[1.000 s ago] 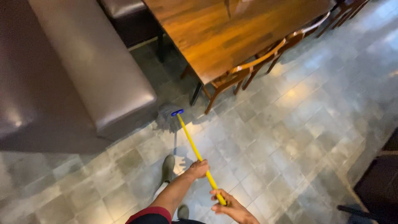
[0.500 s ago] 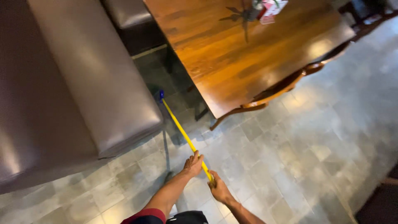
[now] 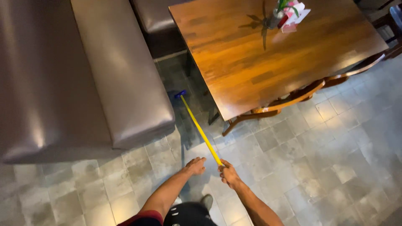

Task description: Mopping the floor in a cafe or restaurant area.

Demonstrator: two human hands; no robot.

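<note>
My right hand (image 3: pixel 229 173) grips the near end of a long yellow mop handle (image 3: pixel 200 130). The handle runs away from me to a blue mop head (image 3: pixel 180 94) on the grey tiled floor, in the gap between the brown padded bench (image 3: pixel 121 75) and the wooden table (image 3: pixel 268 54). My left hand (image 3: pixel 196 165) is just left of the handle, off it, with its fingers loosely curled and nothing in them.
Wooden chairs (image 3: pixel 293 98) are tucked under the table's near edge. A small vase with flowers and cards (image 3: pixel 287 14) stands on the table top. A second dark bench seat (image 3: pixel 153 16) lies at the back. My dark shoe (image 3: pixel 207 201) shows below.
My left hand has come off the handle, which now rests in the right hand alone. The mop head has gone further into the gap between bench and table, and the view has shifted.
</note>
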